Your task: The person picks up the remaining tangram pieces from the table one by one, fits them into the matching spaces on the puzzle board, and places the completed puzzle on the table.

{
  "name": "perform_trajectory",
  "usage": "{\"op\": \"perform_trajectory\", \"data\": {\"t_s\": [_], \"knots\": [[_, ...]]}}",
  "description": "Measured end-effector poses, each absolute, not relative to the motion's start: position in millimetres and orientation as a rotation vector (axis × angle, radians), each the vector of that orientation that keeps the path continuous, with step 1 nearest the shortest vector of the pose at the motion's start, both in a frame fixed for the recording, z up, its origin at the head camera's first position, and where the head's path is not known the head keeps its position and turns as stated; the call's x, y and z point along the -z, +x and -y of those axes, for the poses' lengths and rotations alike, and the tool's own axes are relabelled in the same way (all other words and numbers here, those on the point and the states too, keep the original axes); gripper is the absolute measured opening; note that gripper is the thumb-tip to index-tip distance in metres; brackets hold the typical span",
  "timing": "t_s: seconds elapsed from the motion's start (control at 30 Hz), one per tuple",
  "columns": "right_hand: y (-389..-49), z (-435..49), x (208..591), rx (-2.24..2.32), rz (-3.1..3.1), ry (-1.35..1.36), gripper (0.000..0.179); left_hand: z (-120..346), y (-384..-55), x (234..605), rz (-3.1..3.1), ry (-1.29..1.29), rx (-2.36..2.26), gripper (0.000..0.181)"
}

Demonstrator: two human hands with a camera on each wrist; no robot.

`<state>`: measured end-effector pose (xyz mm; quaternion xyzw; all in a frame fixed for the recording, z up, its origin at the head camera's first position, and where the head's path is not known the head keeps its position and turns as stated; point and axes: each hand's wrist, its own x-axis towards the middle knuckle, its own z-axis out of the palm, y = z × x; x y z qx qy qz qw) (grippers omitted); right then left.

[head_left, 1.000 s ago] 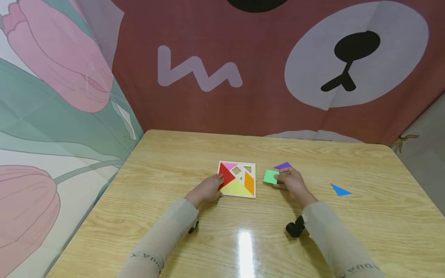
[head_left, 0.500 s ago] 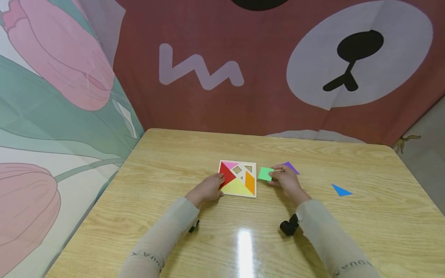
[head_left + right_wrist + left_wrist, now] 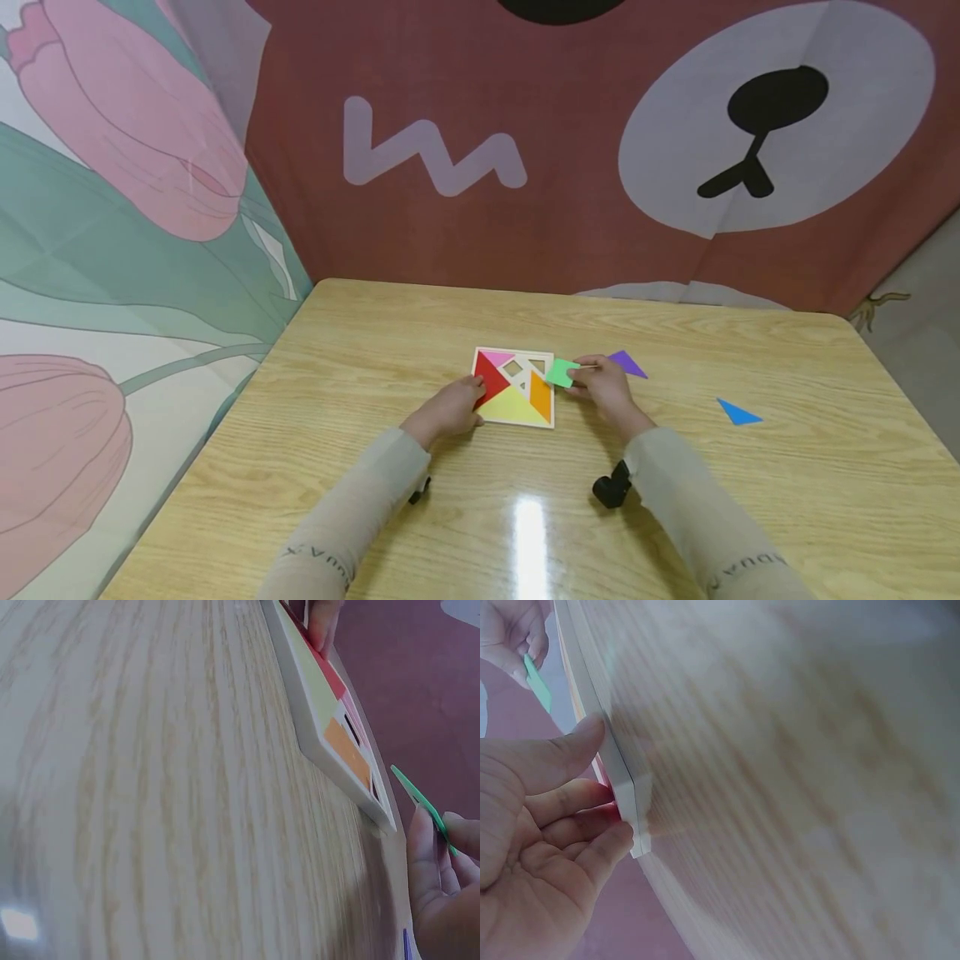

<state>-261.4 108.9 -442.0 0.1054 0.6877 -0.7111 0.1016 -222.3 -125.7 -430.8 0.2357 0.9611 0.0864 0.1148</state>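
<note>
A square tangram board (image 3: 553,408) with a pale frame lies on the table, holding red, pink, yellow and orange pieces. My left hand (image 3: 448,407) grips its left side, fingertips on the red triangle (image 3: 489,382) and thumb against the near edge, as the left wrist view (image 3: 544,847) also shows. A green square piece (image 3: 561,372) is pinched between thumb and fingers of my right hand (image 3: 606,387). Its left part overlaps the board's right edge in the head view; in the right wrist view, the green piece (image 3: 420,796) is tilted and raised above the board.
Just beyond the right hand lies a purple triangle (image 3: 628,364). Farther right on the wooden table (image 3: 337,350) is a blue triangle (image 3: 738,412). Printed cloth (image 3: 450,242) hangs behind the table's far edge.
The right hand has moved left with the green square, from beside the purple triangle to the board's right edge. The left hand stays on the board.
</note>
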Motion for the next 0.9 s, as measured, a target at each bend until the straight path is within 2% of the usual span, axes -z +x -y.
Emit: {"op": "perform_trajectory", "data": {"t_s": [0.9], "knots": [[-261, -79, 445, 2.124, -2.132, 0.329, 0.024, 126, -222, 431, -2.798, 0.64, -0.277, 0.052]]}}
